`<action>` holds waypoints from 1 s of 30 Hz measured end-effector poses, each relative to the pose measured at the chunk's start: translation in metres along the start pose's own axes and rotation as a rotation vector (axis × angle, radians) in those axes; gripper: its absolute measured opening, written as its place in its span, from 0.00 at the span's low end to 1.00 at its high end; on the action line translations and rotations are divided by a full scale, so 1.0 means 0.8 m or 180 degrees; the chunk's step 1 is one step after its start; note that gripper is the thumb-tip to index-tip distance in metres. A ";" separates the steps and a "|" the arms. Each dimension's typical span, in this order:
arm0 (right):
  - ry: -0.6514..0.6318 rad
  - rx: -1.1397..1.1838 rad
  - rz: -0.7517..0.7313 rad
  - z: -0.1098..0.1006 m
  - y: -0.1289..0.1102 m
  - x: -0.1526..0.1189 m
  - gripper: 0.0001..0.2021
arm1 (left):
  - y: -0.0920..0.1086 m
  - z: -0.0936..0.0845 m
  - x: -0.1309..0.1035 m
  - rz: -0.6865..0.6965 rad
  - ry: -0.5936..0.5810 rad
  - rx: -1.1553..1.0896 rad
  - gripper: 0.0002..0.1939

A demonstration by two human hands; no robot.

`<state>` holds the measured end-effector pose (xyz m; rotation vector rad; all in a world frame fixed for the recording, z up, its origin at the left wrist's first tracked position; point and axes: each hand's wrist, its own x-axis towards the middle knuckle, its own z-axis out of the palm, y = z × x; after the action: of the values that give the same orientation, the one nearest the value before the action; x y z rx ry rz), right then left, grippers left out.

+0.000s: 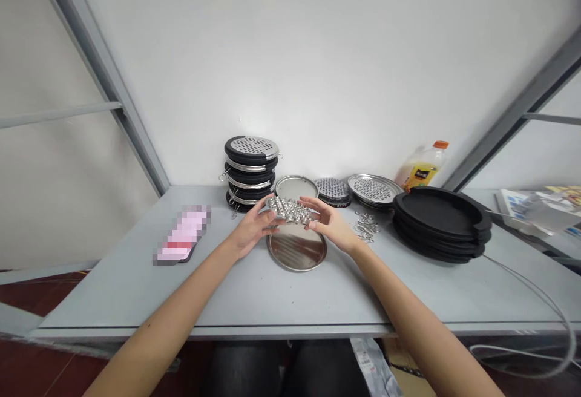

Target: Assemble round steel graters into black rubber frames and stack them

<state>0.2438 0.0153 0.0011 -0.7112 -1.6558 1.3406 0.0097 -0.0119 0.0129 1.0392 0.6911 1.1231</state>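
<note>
On the grey desk (227, 300), a phone (184, 233), its screen pixelated, lies toward the left edge. Near the far edge, left of the middle, stands a tall stack (251, 173) of black and silver round pieces, with a perforated disc on top and wire hooks sticking out at its sides. To its right come a pale round tray (297, 186), partly hidden behind the hands, a low pile of perforated discs (333, 189) and a wide metal plate (374, 190) with a perforated centre. Loose metal hooks (365, 227) lie just beside the right hand (330, 224). Farther right is a stack of black round trays (440, 221), with an orange-capped bottle (424, 167) behind it near the far edge. A pale cable (540, 294) loops over the near edge at the right.

The bumpy metal piece (290, 209) is between the 2 hands, raised above the desk, over the far part of a shiny round plate (297, 253). The fingers of the left hand (255, 226) are partly open and curled around its left end; those of the right hand are partly open too, holding its right end.

The piece is silvery and flat overall, its upper face covered with small, shiny raised bumps. Whether it is 1 disc or several together is too small to tell.
</note>
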 end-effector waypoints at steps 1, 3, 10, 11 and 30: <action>0.0008 -0.0010 -0.0001 0.000 0.000 0.000 0.32 | 0.000 0.000 0.000 0.0006 -0.0003 0.0015 0.35; 0.0025 -0.0026 -0.0015 0.000 0.000 0.000 0.32 | 0.001 0.000 -0.001 0.0009 0.0003 0.0049 0.35; 0.0118 -0.0157 -0.0150 0.000 -0.004 0.001 0.31 | 0.004 0.000 0.001 0.0051 -0.0049 -0.0108 0.35; 0.0143 -0.0169 -0.0164 0.000 -0.004 0.001 0.31 | 0.005 0.000 0.001 0.0052 -0.0013 -0.0157 0.33; 0.0113 0.0181 -0.0125 -0.009 0.000 0.002 0.33 | 0.006 -0.005 0.005 0.0290 0.0409 -0.0081 0.29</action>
<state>0.2494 0.0200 0.0020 -0.6622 -1.5894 1.3348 0.0061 -0.0062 0.0161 0.9913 0.7352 1.2831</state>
